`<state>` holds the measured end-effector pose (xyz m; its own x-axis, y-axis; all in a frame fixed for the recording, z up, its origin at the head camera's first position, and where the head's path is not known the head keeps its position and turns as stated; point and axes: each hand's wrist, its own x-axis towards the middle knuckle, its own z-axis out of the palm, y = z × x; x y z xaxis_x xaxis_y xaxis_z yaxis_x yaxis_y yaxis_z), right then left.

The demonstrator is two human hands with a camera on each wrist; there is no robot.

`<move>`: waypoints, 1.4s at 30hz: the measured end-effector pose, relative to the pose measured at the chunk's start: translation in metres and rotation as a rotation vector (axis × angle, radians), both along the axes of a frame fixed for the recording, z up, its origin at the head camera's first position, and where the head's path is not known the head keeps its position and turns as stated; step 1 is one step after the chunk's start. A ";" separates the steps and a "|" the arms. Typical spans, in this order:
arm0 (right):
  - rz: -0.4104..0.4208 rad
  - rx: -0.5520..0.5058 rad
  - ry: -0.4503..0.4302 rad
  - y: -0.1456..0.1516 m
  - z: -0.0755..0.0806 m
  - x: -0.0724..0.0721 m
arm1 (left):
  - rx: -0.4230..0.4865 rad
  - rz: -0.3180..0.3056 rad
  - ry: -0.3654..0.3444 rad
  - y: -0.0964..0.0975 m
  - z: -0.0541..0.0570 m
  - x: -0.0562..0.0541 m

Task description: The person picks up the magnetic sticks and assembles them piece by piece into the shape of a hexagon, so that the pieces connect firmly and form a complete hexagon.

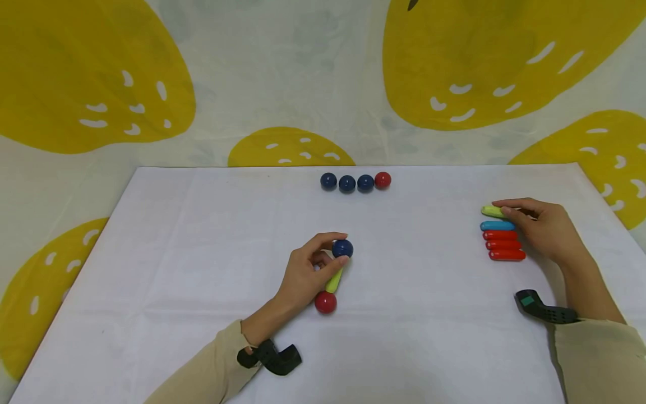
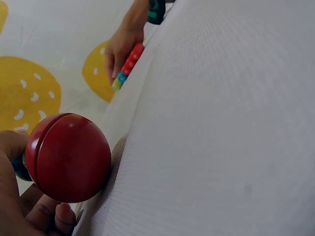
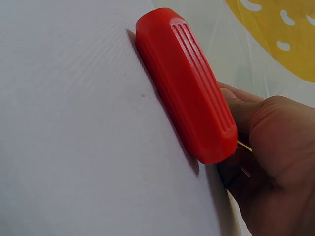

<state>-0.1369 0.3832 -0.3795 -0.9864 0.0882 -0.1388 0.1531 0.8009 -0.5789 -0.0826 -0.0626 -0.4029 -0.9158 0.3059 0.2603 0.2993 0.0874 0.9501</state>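
- The left hand (image 1: 305, 273) pinches a dark blue ball (image 1: 342, 248) between thumb and index finger, apparently to steady it against a yellow-green rod (image 1: 335, 281) with a red ball (image 1: 326, 302) at its near end.
- Loose balls (image 1: 347, 184) line the table's (image 1: 227, 213) far edge, perhaps for easy reach.
- A second yellow-green rod (image 1: 490, 211), pinched by the right hand (image 1: 547, 227), tops parallel blue (image 1: 497, 225) and red rods (image 1: 502, 245), seemingly colour-sorted.
- No brand or writing is legible.

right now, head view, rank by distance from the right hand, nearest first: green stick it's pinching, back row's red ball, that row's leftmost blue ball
1. Green stick: pinched in the right hand.
2. Red ball: at the back, right end.
3. Leftmost blue ball: also at the back, opposite end.
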 end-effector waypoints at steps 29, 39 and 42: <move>0.194 -0.272 0.325 -0.089 0.040 0.003 | -0.017 0.002 -0.036 0.001 0.037 0.009; 0.340 -0.332 0.332 -0.135 0.053 0.007 | -0.013 0.002 -0.026 0.000 0.036 0.010; 0.383 -0.364 0.306 -0.143 0.046 0.005 | -0.010 0.002 -0.031 0.001 0.036 0.010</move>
<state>-0.1324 0.2399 -0.3335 -0.9385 -0.2807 0.2012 -0.3232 0.5084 -0.7982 -0.0726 -0.0620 -0.3667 -0.9240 0.3063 0.2288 0.2696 0.0977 0.9580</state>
